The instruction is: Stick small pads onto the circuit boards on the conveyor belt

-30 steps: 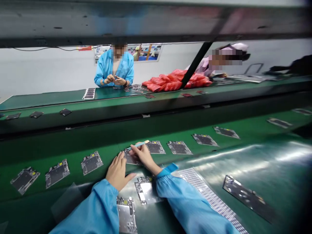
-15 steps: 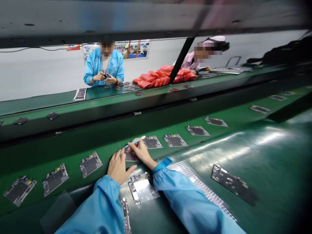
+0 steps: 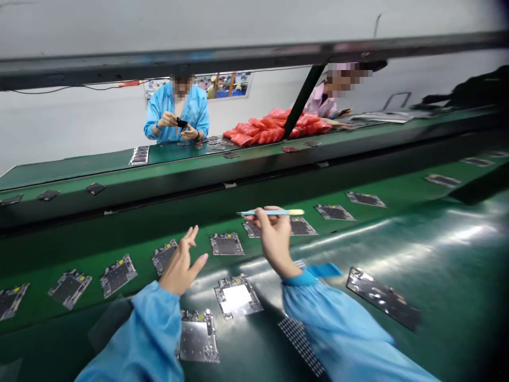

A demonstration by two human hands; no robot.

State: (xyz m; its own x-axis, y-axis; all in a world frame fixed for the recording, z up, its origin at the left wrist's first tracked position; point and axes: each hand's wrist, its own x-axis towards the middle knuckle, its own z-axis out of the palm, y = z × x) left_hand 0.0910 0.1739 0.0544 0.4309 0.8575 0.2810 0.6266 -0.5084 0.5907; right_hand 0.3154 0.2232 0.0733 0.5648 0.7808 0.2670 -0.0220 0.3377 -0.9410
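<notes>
One slim, light-blue tool (image 3: 280,213), pale yellow at one end.

The counter (image 3: 246,355) looks smooth and glossy, like plastic sheeting with white glare. The belt (image 3: 139,239) is smoother green, nearly matt. Circuit boards (image 3: 227,244) show dull grey metal plates; one on the counter (image 3: 237,298) reflects bright white. Sleeves (image 3: 345,318) are creased blue cloth with a slight sheen. The red bags (image 3: 254,131) look like shiny, crinkled thin plastic.

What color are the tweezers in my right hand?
The slim tweezers are light blue with a cream end, seen best in the head view.
</notes>
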